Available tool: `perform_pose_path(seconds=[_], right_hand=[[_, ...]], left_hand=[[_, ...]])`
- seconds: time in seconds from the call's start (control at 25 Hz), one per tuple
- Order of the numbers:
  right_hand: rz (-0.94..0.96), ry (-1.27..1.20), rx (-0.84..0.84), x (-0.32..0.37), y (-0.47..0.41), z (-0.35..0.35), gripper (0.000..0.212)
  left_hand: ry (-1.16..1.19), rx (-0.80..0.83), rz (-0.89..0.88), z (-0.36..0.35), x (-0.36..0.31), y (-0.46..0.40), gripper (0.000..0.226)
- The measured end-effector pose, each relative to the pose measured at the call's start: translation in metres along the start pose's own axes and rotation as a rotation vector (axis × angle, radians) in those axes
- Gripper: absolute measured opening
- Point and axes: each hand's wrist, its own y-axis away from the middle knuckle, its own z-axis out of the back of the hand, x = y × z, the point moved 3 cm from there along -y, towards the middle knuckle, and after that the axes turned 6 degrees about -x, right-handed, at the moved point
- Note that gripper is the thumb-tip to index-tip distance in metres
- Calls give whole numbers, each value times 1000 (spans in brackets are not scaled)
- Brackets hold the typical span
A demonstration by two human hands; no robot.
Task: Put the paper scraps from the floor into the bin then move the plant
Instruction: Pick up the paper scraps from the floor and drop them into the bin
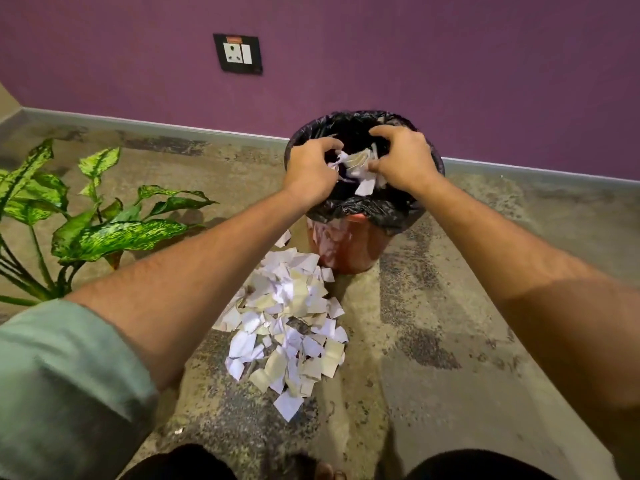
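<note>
Both my hands are over the bin (pixel 349 244) mouth. Left hand (pixel 311 168) has fingers curled round a wad of scraps (pixel 353 164), and right hand (pixel 403 157) has fingers curled on the same wad from the other side. One scrap (pixel 365 187) hangs just below the hands, inside the rim; I can't tell if it is touching a finger or loose.

The bin is orange-red with a black liner (pixel 381 213) folded over its rim. It stands on the floor (pixel 485 306) near the purple wall (pixel 415 64), close to the grey skirting (pixel 173 124).

The main pile (pixel 287 320) of white and cream paper bits lies on the floor just in front of the bin, its far edge touching the bin's base, spreading toward me. One tiny bit (pixel 178 430) lies apart from the pile, nearer me on the left.

The plant (pixel 86 216) is at the left, with green speckled leaves, well apart from the bin, beside my left forearm. Its pot is out of view.

My left sleeve (pixel 59 382) is grey-green and rolled up at the elbow. A socket plate (pixel 238 53) is on the wall above the plant side. My knees are dark at the bottom edge, with toes (pixel 329 474) between them.
</note>
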Motion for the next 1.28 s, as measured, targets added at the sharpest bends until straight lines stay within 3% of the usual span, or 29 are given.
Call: perform_pose_path(seconds=[0.16,0.4,0.52,0.68,0.76,0.88,1.12,1.28], right_hand=[[-33,-75,30,-7,5,-10,67],[256,-168,-136,17,40,-5,40],[523,-204,-139,46,84,-22,30],[712,-60,207,56,129,-95,31],[661,28,402,48,130,-137,35],[576,144,567,35,119,-193,43],[425,261,665,39,73,-279,54],[149,215,744,42,47,-318,57]], left_hand=[[71,-29,-138,0,13,14,42],[216,-334,-214,25,52,67,39],[232,-426,-87,30,111,106,42],[-62,-318,269,36,209,148,19],[-197,-223,459,40,248,161,28],[-298,-60,522,42,286,163,54],[-166,182,713,27,351,140,92],[-59,191,865,17,357,139,110]])
